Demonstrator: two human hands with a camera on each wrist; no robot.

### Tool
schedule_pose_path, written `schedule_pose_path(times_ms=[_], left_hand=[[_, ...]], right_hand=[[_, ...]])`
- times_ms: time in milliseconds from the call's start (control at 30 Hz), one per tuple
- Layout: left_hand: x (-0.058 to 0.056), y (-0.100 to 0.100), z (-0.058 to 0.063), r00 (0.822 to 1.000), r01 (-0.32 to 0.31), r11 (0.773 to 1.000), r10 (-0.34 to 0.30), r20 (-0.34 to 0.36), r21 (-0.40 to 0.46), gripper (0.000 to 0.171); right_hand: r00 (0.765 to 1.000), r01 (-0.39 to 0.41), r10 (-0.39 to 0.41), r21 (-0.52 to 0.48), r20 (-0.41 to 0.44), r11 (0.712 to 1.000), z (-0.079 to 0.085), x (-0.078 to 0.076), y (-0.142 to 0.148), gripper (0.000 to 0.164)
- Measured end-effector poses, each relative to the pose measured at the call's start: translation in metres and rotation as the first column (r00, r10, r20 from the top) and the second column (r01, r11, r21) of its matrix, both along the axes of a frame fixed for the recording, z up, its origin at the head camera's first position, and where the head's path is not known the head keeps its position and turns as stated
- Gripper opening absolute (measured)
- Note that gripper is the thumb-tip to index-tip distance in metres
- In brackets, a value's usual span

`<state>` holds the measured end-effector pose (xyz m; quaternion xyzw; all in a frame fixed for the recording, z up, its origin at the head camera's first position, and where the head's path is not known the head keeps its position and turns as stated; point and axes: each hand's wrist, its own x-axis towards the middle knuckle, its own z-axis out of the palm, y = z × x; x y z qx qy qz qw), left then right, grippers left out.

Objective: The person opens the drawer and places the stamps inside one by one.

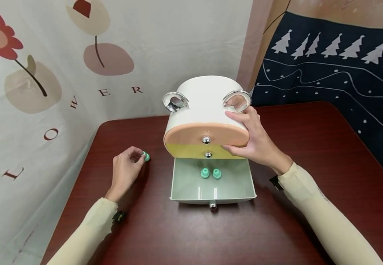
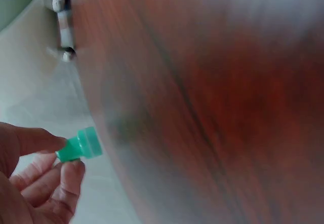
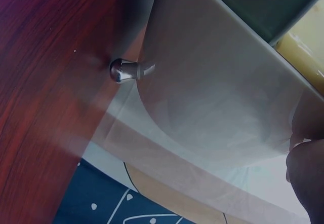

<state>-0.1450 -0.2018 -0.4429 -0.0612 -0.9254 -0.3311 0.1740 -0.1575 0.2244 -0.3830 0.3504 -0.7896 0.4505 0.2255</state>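
Observation:
Between its thumb and fingertips my left hand (image 1: 125,170) pinches a small green stepped plug (image 1: 147,157), left of a mini drawer cabinet (image 1: 201,106). The left wrist view has the plug (image 2: 87,144) with its wider end pointing away from the fingers. My right hand (image 1: 259,141) grips the cabinet's right side, thumb on the front by the yellow drawer (image 1: 188,151) and fingers up beside the right silver ear. Pulled out at the bottom is a pale green drawer (image 1: 185,187), where two more green plugs (image 1: 205,173) stand side by side.
The peach top drawer (image 1: 185,137) and the yellow one are closed, each with a silver knob. Everything stands on a dark red-brown table (image 1: 191,235). Behind hang a white flower-print cloth (image 1: 178,44) and a navy cloth with trees (image 1: 311,77).

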Motion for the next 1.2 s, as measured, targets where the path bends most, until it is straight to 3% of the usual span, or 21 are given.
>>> schedule_pose_path(times_ms=[300, 433, 600, 900, 1200], left_hand=[[0.051, 0.029, 0.035, 0.983, 0.138, 0.981, -0.119, -0.136, 0.140, 0.019], [0.064, 0.045, 0.048, 0.962, 0.216, 0.957, -0.175, -0.209, 0.192, 0.027], [0.073, 0.066, 0.053, 0.930, 0.317, 0.925, -0.260, -0.259, 0.210, 0.030], [0.080, 0.106, 0.044, 0.895, 0.440, 0.884, -0.417, -0.160, 0.155, 0.021], [0.077, 0.137, 0.038, 0.884, 0.463, 0.879, -0.467, 0.012, 0.115, 0.021]], right_hand=[[1.000, -0.003, 0.003, 0.002, -0.004, 1.000, 0.000, -0.001, 0.000, 0.092], [1.000, -0.002, 0.002, 0.004, -0.015, 1.000, 0.002, -0.003, 0.001, 0.093], [1.000, -0.006, 0.006, 0.005, -0.021, 1.000, 0.003, -0.005, 0.001, 0.093], [1.000, -0.004, 0.004, 0.005, -0.016, 1.000, 0.006, -0.003, -0.002, 0.092], [1.000, -0.002, 0.002, 0.006, -0.029, 1.000, 0.004, -0.001, -0.003, 0.092]])
